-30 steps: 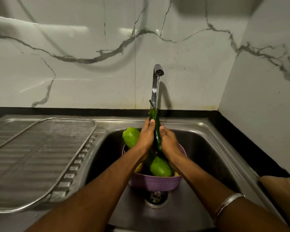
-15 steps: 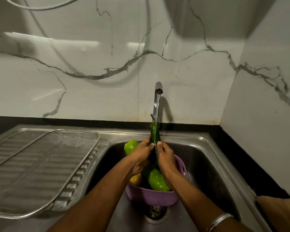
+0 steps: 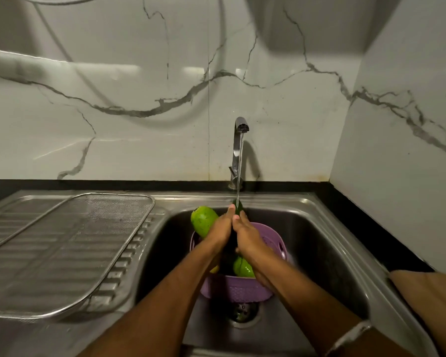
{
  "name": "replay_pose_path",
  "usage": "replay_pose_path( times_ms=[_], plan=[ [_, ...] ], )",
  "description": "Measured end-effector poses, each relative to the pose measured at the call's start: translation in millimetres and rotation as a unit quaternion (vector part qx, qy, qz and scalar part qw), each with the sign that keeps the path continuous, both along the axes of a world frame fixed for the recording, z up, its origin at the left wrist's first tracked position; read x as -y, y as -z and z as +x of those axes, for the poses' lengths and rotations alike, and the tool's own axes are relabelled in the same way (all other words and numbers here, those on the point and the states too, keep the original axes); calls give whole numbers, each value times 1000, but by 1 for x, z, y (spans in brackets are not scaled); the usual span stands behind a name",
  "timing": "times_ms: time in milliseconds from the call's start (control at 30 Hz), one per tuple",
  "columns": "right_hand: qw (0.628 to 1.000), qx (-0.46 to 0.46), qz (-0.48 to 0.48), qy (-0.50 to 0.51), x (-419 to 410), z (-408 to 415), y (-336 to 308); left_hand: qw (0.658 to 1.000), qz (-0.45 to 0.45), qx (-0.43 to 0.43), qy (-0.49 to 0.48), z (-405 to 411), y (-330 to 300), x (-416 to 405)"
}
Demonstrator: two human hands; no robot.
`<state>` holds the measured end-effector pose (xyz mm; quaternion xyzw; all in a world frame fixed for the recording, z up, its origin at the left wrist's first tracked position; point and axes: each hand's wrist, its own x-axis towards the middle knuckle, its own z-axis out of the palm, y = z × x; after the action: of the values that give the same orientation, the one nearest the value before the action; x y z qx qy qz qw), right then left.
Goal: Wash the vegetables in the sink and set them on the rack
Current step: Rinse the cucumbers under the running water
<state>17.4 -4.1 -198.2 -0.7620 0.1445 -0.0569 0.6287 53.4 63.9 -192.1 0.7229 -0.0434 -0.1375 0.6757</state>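
Left hand and right hand are together clasping a dark green cucumber upright under the running tap, above the purple basket sitting in the sink. A pale green vegetable is leaning out of the basket's left side; the mesh rack is lying on the drainboard to the left

We see dim kitchen; glare streaks on white veined marble wall; soft shadows; motion blur; wide-angle edge bending.

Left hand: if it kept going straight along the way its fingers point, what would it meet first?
The left hand points up and away toward the tap. Probably the sink's back rim near the tap's base comes first, though depth is unclear.
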Motion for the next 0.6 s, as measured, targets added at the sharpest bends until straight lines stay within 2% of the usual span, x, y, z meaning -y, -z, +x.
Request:
replay_pose_path(
  times_ms=[133, 233, 267, 500, 600],
  plan=[
    [999, 31, 42, 2, -3, 7, -7, 999, -50, -8, 6, -5, -8, -2],
    [998, 41, -41, 28, 10, 14, -18, 998, -65, 7, 8, -12, -10, 1],
    [997, 35, -39, 50, 14, 22, -18, 998, -69, -2, 12, -14, -11, 4],
    [997, 61, 44, -23, -8, 6, -16, 994, -94, 45, -16, -4, -6, 8],
    [995, 77, 63, -13, -2, 10, -16, 989, -143, 3, -25, 8, -1, 11]
  ],
)
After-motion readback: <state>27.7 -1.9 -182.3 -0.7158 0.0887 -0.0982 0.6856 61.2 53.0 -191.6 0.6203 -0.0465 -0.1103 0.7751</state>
